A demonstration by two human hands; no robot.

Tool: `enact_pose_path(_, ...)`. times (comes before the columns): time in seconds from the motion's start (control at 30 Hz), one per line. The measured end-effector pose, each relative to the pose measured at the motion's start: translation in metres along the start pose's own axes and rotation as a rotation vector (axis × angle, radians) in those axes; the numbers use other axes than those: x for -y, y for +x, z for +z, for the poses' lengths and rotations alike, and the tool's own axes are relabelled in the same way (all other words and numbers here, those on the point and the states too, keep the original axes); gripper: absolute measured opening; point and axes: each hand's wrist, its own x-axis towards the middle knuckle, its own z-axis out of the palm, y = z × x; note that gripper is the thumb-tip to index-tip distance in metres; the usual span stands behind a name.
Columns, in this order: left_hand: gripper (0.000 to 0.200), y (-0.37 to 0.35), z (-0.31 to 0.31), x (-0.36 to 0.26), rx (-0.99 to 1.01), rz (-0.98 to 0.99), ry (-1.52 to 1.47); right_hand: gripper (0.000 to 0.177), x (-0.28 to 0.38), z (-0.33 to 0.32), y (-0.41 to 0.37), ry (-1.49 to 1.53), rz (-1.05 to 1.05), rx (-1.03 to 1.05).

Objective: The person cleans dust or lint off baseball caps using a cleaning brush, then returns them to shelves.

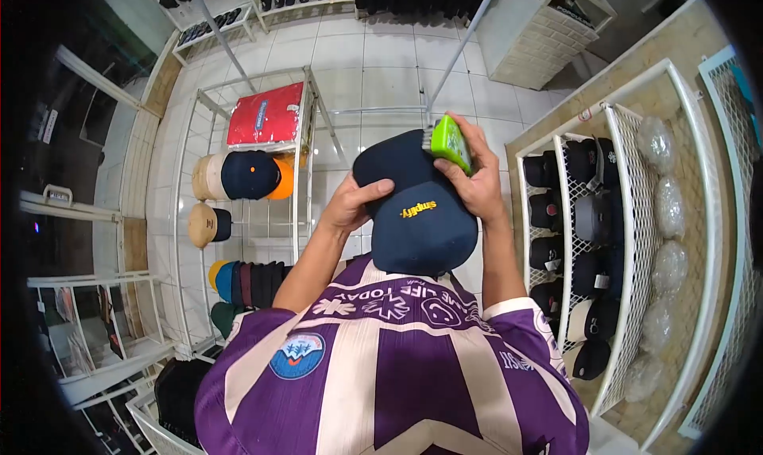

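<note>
A dark navy cap (425, 228) with yellow "simplify." lettering is held up in front of my chest, its brim (391, 162) pointing away from me. My left hand (354, 203) grips the cap's left side, thumb lying on top near the brim and fingers hidden beneath. In my right hand (475, 177) is a bright green brush (451, 143), pinched between thumb and fingers. The brush's bristles face left and meet the right edge of the brim.
On the left, a white wire rack (306, 177) carries stacked caps (253, 175) and a red packaged item (266, 115). To the right, a white mesh shelf (628, 240) holds rows of caps and clear plastic domes (670, 206). A white brick-patterned counter (528, 46) stands ahead on tiled floor.
</note>
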Motion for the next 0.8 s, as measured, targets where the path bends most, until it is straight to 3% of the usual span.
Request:
enact_pose_path(0.1, 0.056, -0.004, -0.011, -0.011, -0.091, 0.136, -0.007, 0.066, -0.038, -0.014, -0.035, 0.08, 0.228, 0.168)
enact_pose_path(0.13, 0.055, -0.005, -0.016, -0.018, -0.114, 0.15, -0.009, 0.066, -0.043, -0.019, -0.043, -0.021, 0.235, 0.187)
enact_pose_path(0.2, 0.05, -0.009, -0.022, -0.019, -0.157, 0.142, 0.067, 0.064, -0.045, -0.019, -0.047, -0.01, 0.21, -0.006)
enact_pose_path(0.3, 0.04, -0.005, -0.023, -0.01, -0.119, 0.106, 0.2, 0.062, -0.022, -0.01, -0.03, -0.057, 0.214, -0.085)
enact_pose_path(0.4, 0.024, 0.005, -0.009, -0.002, -0.203, 0.154, 0.489, 0.062, 0.012, 0.024, -0.027, -0.28, 0.093, -0.069)
enact_pose_path(0.5, 0.02, 0.002, 0.005, -0.008, -0.183, 0.194, 0.407, 0.062, 0.021, 0.026, -0.03, -0.292, 0.013, 0.005)
enact_pose_path(0.63, 0.019, -0.005, 0.003, -0.012, -0.103, 0.174, 0.495, 0.061, -0.017, 0.011, -0.025, -0.417, 0.342, -0.181)
enact_pose_path(0.67, 0.019, -0.003, 0.006, -0.012, -0.1, 0.197, 0.528, 0.061, -0.016, 0.016, -0.029, -0.416, 0.334, -0.18)
enact_pose_path(0.73, 0.019, -0.003, 0.007, -0.011, -0.105, 0.216, 0.558, 0.062, 0.023, 0.038, -0.038, -0.324, 0.092, -0.105)
enact_pose_path(0.77, 0.019, -0.002, 0.004, -0.01, -0.131, 0.229, 0.54, 0.063, 0.039, 0.041, -0.039, -0.306, 0.023, 0.017)
enact_pose_path(0.8, 0.02, 0.001, 0.002, -0.008, -0.154, 0.246, 0.522, 0.062, 0.043, 0.042, -0.04, -0.347, 0.047, 0.061)
